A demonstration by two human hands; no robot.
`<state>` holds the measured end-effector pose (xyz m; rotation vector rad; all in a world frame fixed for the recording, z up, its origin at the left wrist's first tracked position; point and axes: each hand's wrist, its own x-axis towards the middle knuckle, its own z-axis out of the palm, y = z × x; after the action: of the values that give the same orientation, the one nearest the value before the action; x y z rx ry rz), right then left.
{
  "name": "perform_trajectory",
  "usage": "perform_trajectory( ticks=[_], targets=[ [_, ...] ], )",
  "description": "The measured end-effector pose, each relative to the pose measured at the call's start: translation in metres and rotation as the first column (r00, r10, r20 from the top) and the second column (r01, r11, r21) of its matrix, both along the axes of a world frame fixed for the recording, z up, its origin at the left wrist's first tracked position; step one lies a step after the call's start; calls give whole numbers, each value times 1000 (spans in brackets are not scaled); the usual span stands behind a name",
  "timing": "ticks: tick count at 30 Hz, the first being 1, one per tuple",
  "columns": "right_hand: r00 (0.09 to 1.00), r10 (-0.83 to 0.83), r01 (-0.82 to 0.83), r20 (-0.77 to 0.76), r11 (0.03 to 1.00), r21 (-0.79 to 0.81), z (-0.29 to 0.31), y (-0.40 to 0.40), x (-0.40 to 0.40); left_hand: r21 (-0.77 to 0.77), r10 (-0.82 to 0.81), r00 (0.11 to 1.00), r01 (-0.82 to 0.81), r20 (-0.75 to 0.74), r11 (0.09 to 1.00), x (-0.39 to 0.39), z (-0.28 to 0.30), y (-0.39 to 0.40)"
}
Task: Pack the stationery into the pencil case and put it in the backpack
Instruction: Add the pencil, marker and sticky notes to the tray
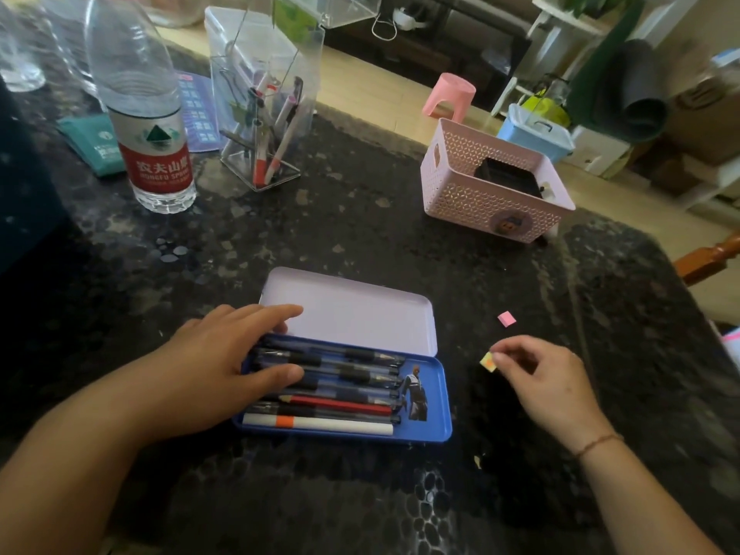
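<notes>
Lightly, the right hand (548, 378) is pinching a small yellow eraser (489, 361), light and firm; left hand (224, 362) is resting flat on pens.

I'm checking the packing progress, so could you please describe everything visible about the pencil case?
The pencil case is a flat blue tin, as it looks, lying open on the dark table. Its pale lid is hinged back, away from the person. A printed figure decorates the tray's right end. Several pens, a red pencil and a white marker lie lengthwise inside. The left hand rests on the pens at its left end.
</notes>
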<state>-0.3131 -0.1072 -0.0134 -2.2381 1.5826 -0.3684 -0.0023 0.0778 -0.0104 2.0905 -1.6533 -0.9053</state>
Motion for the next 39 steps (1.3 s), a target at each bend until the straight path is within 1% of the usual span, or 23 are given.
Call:
perform_trajectory(
  ticks=[1,3,5,7,9,14,17,20,23,27,28,31,32,34,36,38,39],
  targets=[
    [1000,2,-2,-20,1000,3,-1,1,-1,-3,-10,1000,10,14,1000,-1,-1,-1],
    [998,-11,8,-55,999,-43,-5,2,1,4,-21,999,21,33,1000,1,-3,-1],
    [998,-19,14,-61,997,-77,-7,1,-2,-6,-35,999,35,42,999,2,-5,-2],
    [999,-26,24,-43,999,-32,-5,3,-5,-22,-41,998,42,50,999,4,-9,-3],
    [998,9,-8,-65,1000,5,-5,8,-9,-27,-46,997,48,59,998,5,-11,-3],
    [974,103,-117,-201,991,-61,-3,11,-5,-21,-54,997,55,58,998,4,-8,-2],
    [934,149,-160,-326,987,-7,1,12,2,-22,-56,997,57,56,998,4,-7,-2],
    [906,157,-123,-393,986,110,11,14,1,-17,-63,996,64,59,998,4,-7,-2],
    [865,142,-113,-481,990,88,18,17,-3,-4,-66,996,66,64,998,5,-6,-2],
    [856,143,-113,-497,990,90,16,23,-9,1,-67,996,67,67,998,4,-5,-2],
    [861,149,-121,-486,989,90,17,24,-12,3,-68,995,68,68,998,4,-5,-2],
    [916,203,-187,-345,979,81,17,25,-19,2,-71,995,71,68,997,4,-4,-1],
    [915,247,-235,-318,969,78,16,26,-20,4,-71,995,71,68,997,5,-5,-1],
    [895,319,-318,-311,946,54,12,27,-19,7,-72,995,72,68,997,4,-3,-1],
    [912,310,-326,-269,945,-13,11,29,-16,11,-63,997,63,52,998,2,0,-2],
    [940,309,-324,-141,941,-94,13,36,-5,23,-45,998,44,35,999,-1,3,-2],
    [933,349,-358,-92,926,-122,15,42,4,28,-39,999,38,31,999,-2,5,-2]
  ],
)
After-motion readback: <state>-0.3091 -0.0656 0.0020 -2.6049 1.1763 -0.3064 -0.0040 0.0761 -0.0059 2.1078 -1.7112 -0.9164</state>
